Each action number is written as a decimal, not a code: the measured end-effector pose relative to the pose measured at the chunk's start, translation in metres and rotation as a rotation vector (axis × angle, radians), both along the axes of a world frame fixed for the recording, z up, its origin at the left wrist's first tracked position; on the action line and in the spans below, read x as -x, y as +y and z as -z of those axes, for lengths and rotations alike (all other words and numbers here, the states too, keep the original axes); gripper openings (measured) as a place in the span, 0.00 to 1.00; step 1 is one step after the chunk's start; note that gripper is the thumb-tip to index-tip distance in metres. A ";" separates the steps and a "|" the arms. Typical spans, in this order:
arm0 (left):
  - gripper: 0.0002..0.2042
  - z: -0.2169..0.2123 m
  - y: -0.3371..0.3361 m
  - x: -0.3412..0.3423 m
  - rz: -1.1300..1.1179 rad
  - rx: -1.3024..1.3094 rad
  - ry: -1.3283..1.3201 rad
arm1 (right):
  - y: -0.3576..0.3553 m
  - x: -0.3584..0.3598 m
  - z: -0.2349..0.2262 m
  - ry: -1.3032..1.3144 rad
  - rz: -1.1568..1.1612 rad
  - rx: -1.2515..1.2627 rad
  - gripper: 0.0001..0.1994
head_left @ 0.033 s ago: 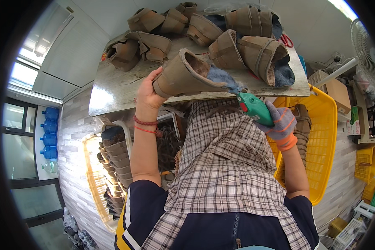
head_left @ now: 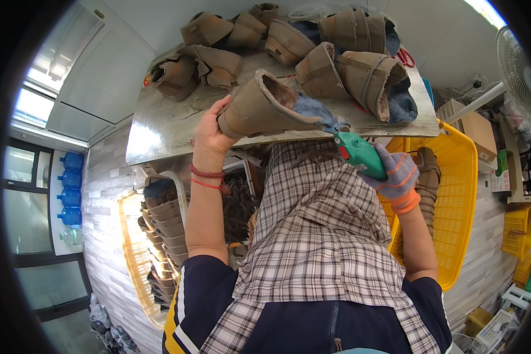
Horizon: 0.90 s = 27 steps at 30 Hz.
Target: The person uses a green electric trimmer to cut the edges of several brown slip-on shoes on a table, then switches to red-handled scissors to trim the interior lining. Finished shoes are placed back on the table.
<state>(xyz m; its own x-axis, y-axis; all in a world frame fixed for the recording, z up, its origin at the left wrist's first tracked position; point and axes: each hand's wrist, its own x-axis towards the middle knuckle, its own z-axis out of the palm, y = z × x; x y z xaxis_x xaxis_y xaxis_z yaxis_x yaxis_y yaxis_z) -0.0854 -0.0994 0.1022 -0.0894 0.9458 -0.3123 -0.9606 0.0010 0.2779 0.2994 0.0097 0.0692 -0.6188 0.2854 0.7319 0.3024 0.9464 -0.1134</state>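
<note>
While the left hand [head_left: 209, 133] cups the heel end of a tan suede boot [head_left: 265, 109], fingers wrapped round it and thumb over the top, the boot lies on its side at the near edge of the worktable [head_left: 159, 133], shaft mouth turned toward the right. The right hand [head_left: 395, 177], in a grey glove with orange trim, is closed round a green handheld power tool [head_left: 360, 154]; its nose meets the blue-grey fleece lining [head_left: 315, 112] spilling from the boot's opening (the tip itself is too small to read, possibly a trimmer).

Judgement on doing it well: keep the left grip firm so the boot cannot roll, feed the tool along the lining edge only, and keep bare fingers behind the cutting end.

Further out: more tan boots [head_left: 360, 65] stand crowded across the table, a yellow crate [head_left: 454, 194] sits to the right, stacked boot parts [head_left: 165, 218] in a basket to the left.
</note>
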 end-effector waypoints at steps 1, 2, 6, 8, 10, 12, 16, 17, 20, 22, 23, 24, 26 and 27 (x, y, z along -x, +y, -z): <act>0.13 0.003 0.000 0.000 -0.008 0.004 -0.015 | -0.002 0.000 0.000 -0.005 -0.010 0.017 0.34; 0.14 0.004 0.000 0.000 0.000 0.007 -0.033 | -0.003 0.000 0.000 -0.011 -0.018 0.033 0.35; 0.15 0.004 0.001 -0.002 0.013 0.012 -0.073 | -0.006 0.005 0.000 0.032 -0.034 0.048 0.36; 0.15 0.003 0.001 -0.004 0.011 0.002 -0.075 | -0.007 0.005 0.001 0.034 -0.035 0.051 0.36; 0.15 0.000 -0.001 -0.008 0.012 -0.017 -0.075 | -0.009 0.007 -0.002 0.029 -0.027 0.060 0.36; 0.16 -0.004 -0.003 -0.012 0.011 -0.050 -0.071 | -0.012 0.010 -0.006 0.032 -0.026 0.074 0.35; 0.18 -0.014 -0.009 -0.029 -0.057 -0.075 -0.003 | -0.016 0.018 -0.013 0.061 -0.053 0.119 0.35; 0.18 -0.018 -0.011 -0.034 -0.072 -0.085 0.014 | -0.017 0.021 -0.014 0.070 -0.063 0.134 0.35; 0.18 -0.029 -0.018 -0.049 -0.149 -0.125 0.082 | -0.018 0.028 -0.018 0.116 -0.098 0.160 0.34; 0.18 -0.037 -0.023 -0.061 -0.243 -0.166 0.148 | -0.022 0.032 -0.022 0.111 -0.081 0.198 0.33; 0.18 -0.040 -0.025 -0.066 -0.266 -0.199 0.170 | -0.024 0.033 -0.023 0.109 -0.070 0.216 0.33; 0.18 -0.042 -0.028 -0.070 -0.288 -0.232 0.192 | -0.025 0.035 -0.024 0.113 -0.074 0.254 0.33; 0.19 -0.042 -0.031 -0.075 -0.315 -0.308 0.251 | -0.026 0.038 -0.026 0.122 -0.084 0.329 0.32; 0.20 -0.041 -0.033 -0.077 -0.319 -0.351 0.287 | -0.028 0.040 -0.029 0.125 -0.097 0.395 0.32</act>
<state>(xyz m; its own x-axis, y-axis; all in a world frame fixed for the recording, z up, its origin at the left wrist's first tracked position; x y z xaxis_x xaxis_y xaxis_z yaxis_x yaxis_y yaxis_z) -0.0083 -0.1324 0.1429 -0.4237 0.9008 0.0953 -0.7840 -0.4174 0.4595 0.2590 -0.0183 0.0984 -0.5699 0.5036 0.6493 0.1752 0.8464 -0.5028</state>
